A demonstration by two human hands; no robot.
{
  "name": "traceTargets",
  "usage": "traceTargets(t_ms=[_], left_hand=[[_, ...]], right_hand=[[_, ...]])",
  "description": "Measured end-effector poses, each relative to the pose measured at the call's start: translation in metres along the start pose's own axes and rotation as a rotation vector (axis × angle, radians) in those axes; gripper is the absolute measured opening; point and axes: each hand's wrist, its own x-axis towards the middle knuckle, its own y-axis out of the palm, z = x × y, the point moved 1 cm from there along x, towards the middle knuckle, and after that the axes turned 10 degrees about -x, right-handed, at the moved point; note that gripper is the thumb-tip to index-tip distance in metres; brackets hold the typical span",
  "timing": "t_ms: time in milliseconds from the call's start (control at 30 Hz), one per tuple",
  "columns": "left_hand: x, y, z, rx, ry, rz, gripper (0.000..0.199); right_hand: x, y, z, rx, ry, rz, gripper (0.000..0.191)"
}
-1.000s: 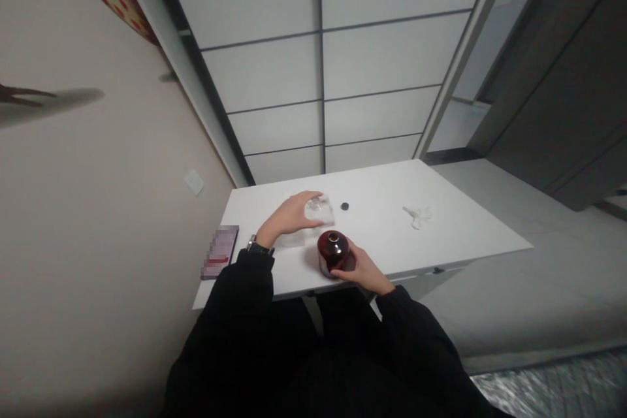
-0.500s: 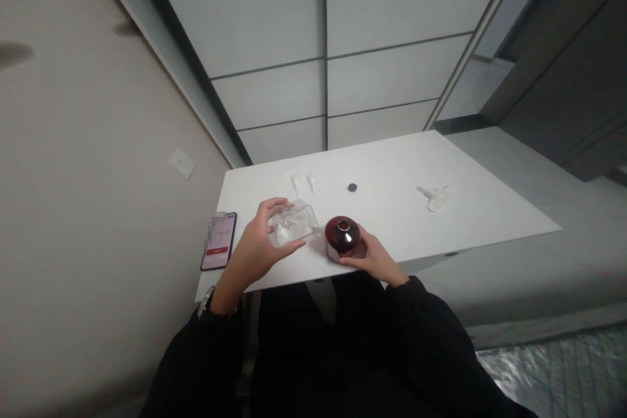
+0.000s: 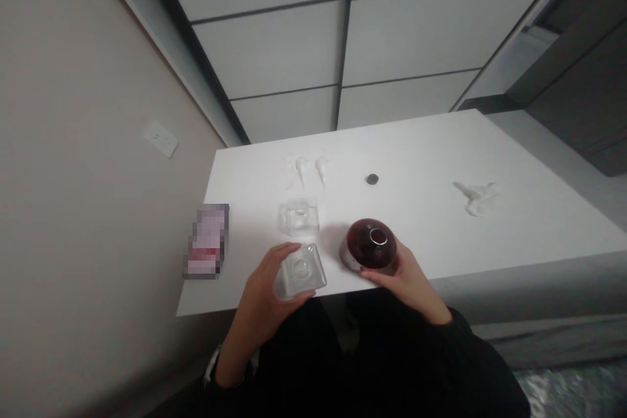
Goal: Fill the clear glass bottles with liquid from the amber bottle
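Note:
My left hand [image 3: 267,287] is closed around the sides of a clear square plastic tray [image 3: 307,277] with a round recess in its middle, near the table's front edge. Just behind it on the table rests another clear plastic piece [image 3: 302,221], box-shaped and apart from my fingers. A dark red, glossy round jar [image 3: 365,241] with a silver ring on its top is tilted in my right hand [image 3: 404,274], thumb at the front. The fingers behind the jar are partly hidden.
On the white table [image 3: 416,150] lie two small white pieces with tapered stems [image 3: 321,170], a dark grey disc [image 3: 372,179] and a crumpled white item [image 3: 477,197]. A phone [image 3: 208,241] lies at the left edge beside the wall.
The clear plastic, earlier bunched in my left hand, now shows as two pieces, one on the table and one held closer to me. The jar has tilted. The view has shifted closer.

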Motion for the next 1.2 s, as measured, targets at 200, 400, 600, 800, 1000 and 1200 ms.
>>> traceTargets(t_ms=[200, 400, 600, 800, 1000, 1200], left_hand=[[-0.007, 0.018, 0.018, -0.107, -0.046, -0.018, 0.078], [-0.019, 0.038, 0.030, -0.125, -0.203, -0.119, 0.080], [-0.017, 0.036, 0.006, -0.314, -0.289, -0.164, 0.076], [-0.009, 0.015, -0.025, -0.257, -0.179, -0.134, 0.079], [0.015, -0.005, -0.046, -0.138, -0.009, -0.075, 0.076], [0.031, -0.013, -0.059, -0.034, 0.048, -0.029, 0.080]], right_hand=[[-0.005, 0.001, -0.002, -0.044, -0.031, -0.029, 0.090], [-0.006, 0.004, 0.002, -0.111, -0.064, -0.070, 0.093], [0.000, 0.006, 0.008, -0.088, -0.054, 0.026, 0.088], [0.002, 0.007, 0.004, -0.079, -0.091, 0.056, 0.085], [0.000, 0.010, 0.000, -0.070, -0.050, 0.025, 0.095], [0.001, 0.012, 0.001, -0.019, -0.039, 0.046, 0.085]])
